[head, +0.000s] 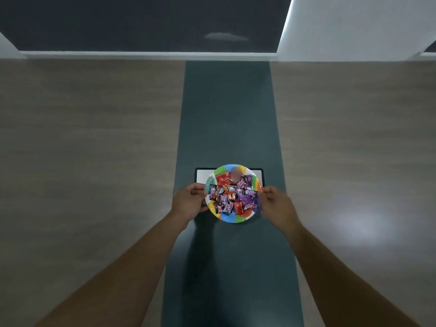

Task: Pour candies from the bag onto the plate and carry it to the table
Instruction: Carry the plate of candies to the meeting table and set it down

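Note:
A round paper plate [230,218] with a rim of many colours carries a heap of wrapped candies [232,197] in red, purple and black wrappers. My left hand [188,201] grips the plate's left rim with the thumb on top. My right hand [274,204] pinches the right rim. The plate is level, over a white panel with a black border [203,177]. I cannot tell whether the plate rests on the panel or hangs just above it. No candy bag is in view.
The white panel lies on a dark teal strip [228,114] that runs down the middle of a wood-grain surface [94,138]. A white ledge [141,54] ends the surface at the far side, with a white pillar [354,24] at the back right.

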